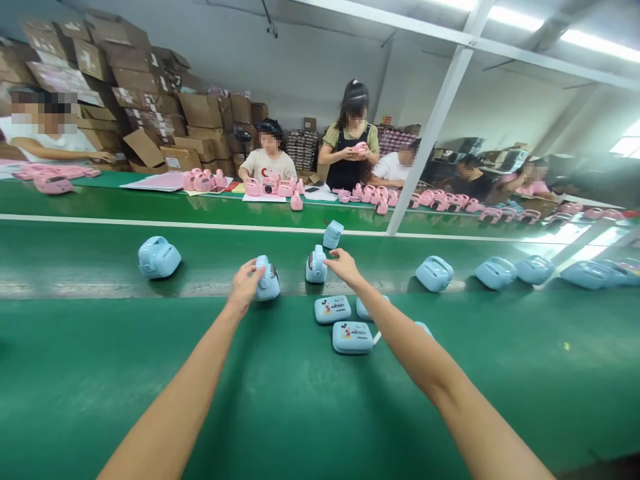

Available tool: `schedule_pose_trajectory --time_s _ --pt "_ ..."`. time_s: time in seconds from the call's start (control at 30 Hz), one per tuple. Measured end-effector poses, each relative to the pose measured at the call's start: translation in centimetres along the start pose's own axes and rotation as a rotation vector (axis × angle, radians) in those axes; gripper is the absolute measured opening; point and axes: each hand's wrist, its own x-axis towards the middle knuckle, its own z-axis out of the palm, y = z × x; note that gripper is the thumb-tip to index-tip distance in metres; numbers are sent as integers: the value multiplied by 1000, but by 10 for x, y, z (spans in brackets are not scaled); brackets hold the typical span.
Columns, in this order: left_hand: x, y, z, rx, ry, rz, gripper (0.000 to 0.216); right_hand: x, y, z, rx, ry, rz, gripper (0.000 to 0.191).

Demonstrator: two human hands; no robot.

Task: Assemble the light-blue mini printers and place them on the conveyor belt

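My left hand (244, 287) is closed around the handle side of a light-blue, glossy device with a carry handle (269, 285), at the seam of the green belt. To its right, another light-blue handled device (316, 267) stands upright, its handle toward me. The fingers of my right hand (344, 267) pinch at that device's right edge; their exact grip is partly hidden. Just behind stands a small stack of light-blue pieces (333, 233). Nearer me lie light-blue cases with Mickey prints, one (333, 309) behind another (353, 337); my right forearm partly covers others.
One light-blue device (159, 257) sits at left, and several more, such as this device (435, 273), line the right. A white post (435, 127) rises beyond the belt. Across it, co-workers sit or stand behind pink devices (270, 187); cardboard boxes (135, 73) are piled behind.
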Motion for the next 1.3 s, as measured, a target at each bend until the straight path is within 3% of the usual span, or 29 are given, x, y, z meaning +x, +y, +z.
schedule_pose_trajectory --time_s 0.1,0.17,0.27,0.37,0.5,0.63,0.77,0.9,0.97,1.03,1.17,1.3 --pt "-14 16 -30 -173 48 -110 23 -30 1 -31 -74 -163 -76 28" --pt "-33 25 -56 -533 110 -289 18 -58 5 -46 -222 -331 -145 40" --pt "-69 31 -85 -762 87 -430 31 -100 12 -53 -653 -582 -253 61" --pt "-101 26 -95 -833 16 -461 42 -125 17 -51 -870 -660 -247 63" --pt "-119 9 -88 -878 66 -497 56 -132 18 -53 -795 -624 -242 70" --pt "-124 -3 -70 -953 43 -497 49 -131 15 -68 -649 -591 -236 75" --pt "-130 -10 -60 -1036 -18 -512 62 -129 18 -76 -168 -538 -46 77" --pt "-134 -17 -66 -1088 -77 -536 65 -131 23 -52 577 -568 347 74" --pt "-136 -22 -70 -1064 -116 -536 56 -133 20 -29 851 -606 445 64" --pt "-137 -25 -72 -978 -106 -539 50 -134 12 -3 989 -634 448 56" --pt "-138 -31 -68 -786 19 -510 44 -132 -20 42 894 -604 287 60" --pt "-141 -32 -65 -664 11 -364 58 -133 -59 69 400 -459 -25 72"
